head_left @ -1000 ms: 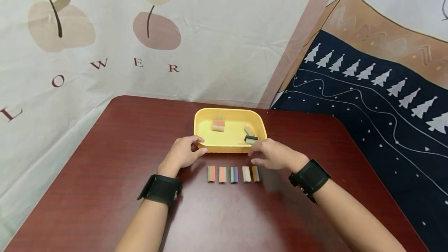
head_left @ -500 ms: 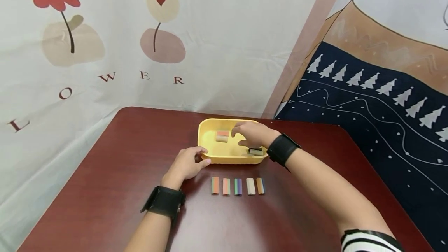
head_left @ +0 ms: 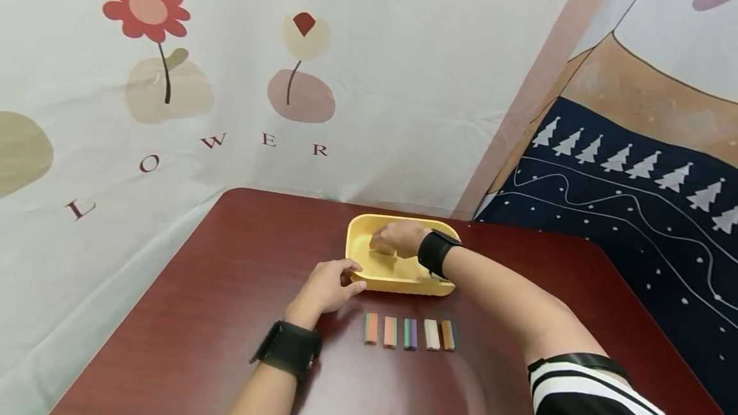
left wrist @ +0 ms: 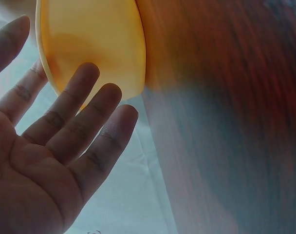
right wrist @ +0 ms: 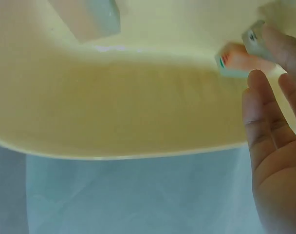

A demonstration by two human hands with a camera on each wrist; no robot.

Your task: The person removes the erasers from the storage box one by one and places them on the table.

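Inside the yellow plastic tray (head_left: 377, 273), my right hand (head_left: 398, 239) reaches down from the right. Its fingers pinch a small pale rectangular block (right wrist: 258, 41), tilted against an orange-and-green block (right wrist: 238, 61) at the tray's bottom. In the head view the hand covers most of both. My left hand (head_left: 328, 287) rests at the tray's front left corner, its fingers spread and fairly straight, the thumb near the front wall. Another pinkish block with a pale green side (right wrist: 87, 19) lies in the tray in the right wrist view.
In front of the tray, several small two-tone and cream blocks (head_left: 410, 334) stand in a row on the dark red-brown table (head_left: 242, 274). The right forearm partly hides a block (head_left: 437, 276) at the tray's right. A printed cloth (head_left: 403, 82) hangs behind the table.
My right hand has moved from the tray's front right edge, over the tray, then down onto the blocks at its left. The left hand stays at the corner. The head view has shifted.
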